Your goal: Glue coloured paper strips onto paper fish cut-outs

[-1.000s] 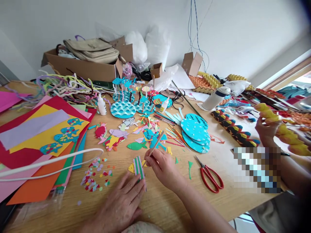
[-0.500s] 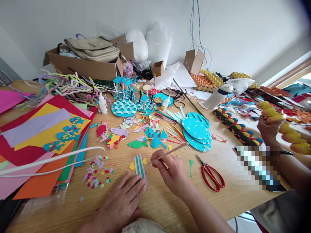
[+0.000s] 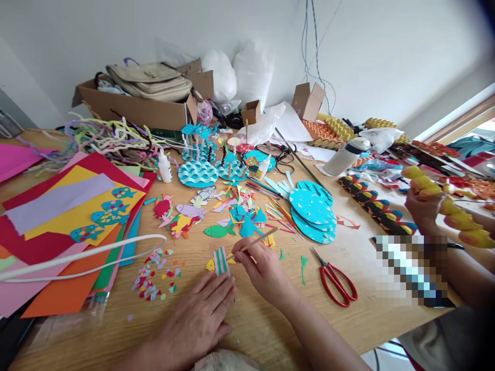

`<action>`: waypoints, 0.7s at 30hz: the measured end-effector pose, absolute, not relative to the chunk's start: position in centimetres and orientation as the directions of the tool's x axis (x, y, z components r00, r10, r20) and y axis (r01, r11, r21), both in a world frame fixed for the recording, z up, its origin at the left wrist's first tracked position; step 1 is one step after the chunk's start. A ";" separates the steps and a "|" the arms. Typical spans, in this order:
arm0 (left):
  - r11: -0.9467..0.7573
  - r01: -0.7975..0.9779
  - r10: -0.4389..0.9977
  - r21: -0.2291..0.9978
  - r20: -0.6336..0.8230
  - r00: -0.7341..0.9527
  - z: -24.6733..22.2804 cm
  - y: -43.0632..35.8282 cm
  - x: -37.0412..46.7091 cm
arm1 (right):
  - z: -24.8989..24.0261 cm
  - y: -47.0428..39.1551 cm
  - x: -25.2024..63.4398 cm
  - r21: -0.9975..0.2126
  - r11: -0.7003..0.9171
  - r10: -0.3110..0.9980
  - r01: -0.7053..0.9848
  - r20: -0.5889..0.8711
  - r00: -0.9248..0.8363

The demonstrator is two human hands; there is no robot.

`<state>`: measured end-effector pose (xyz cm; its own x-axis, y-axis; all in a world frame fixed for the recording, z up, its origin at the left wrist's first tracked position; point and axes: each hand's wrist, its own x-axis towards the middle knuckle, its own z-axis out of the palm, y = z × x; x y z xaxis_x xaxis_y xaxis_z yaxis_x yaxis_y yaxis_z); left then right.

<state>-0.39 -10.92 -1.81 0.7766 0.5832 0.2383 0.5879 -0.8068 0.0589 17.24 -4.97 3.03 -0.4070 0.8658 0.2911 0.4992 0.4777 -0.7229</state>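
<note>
My left hand [image 3: 195,317] lies flat, fingers stretched out, its fingertips pressing the lower end of a purple, green and white striped paper piece [image 3: 221,259]. That piece lies across a small yellow paper fish [image 3: 210,265], whose head and tail stick out at the sides. My right hand [image 3: 264,270] is closed in a pinch around a thin wooden stick [image 3: 265,235]. The stick's lower tip is by the fish's tail, at the right edge of the stripes; whether it touches is unclear. A green paper fish [image 3: 218,230] lies just beyond.
Red-handled scissors [image 3: 338,283] lie to the right, colourful paper dots [image 3: 154,275] to the left. Blue discs [image 3: 313,211], paper scraps [image 3: 245,216] and glue bottles [image 3: 165,167] stand or lie farther back. A white cable [image 3: 116,245] crosses the paper sheets. Another person's hand [image 3: 423,208] holds a yellow craft piece.
My left hand has shifted slightly up the striped piece, covering its lower end. My right hand and the stick have moved a little left, nearer the stripes.
</note>
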 end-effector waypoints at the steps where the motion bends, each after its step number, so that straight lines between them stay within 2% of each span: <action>1: -0.803 0.592 0.588 0.061 0.242 0.772 -1.8 -10.8 -0.3 | 3.0 -4.7 17.1 -0.726 0.471 0.867 0.500 0.280 -0.411; 6: -0.801 0.596 0.588 0.059 0.267 0.764 -2.1 -10.8 -0.2 | 2.8 -2.8 16.8 -0.733 0.429 0.876 0.528 0.197 -0.440; 12: -0.797 0.601 0.588 0.048 0.284 0.757 -2.4 -10.9 -0.2 | 3.1 -0.2 16.0 -0.723 0.433 0.868 0.538 0.173 -0.466; 21: -0.821 0.569 0.560 0.051 0.264 0.785 -2.0 -11.3 -0.7 | 4.8 -1.6 17.5 -0.679 0.524 0.847 0.514 0.357 -0.393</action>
<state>-0.70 -11.32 -1.97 0.7849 0.5605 0.2642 0.5689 -0.8208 0.0511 17.45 -1.58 4.77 -0.3931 0.8475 0.3568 0.5145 0.5243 -0.6786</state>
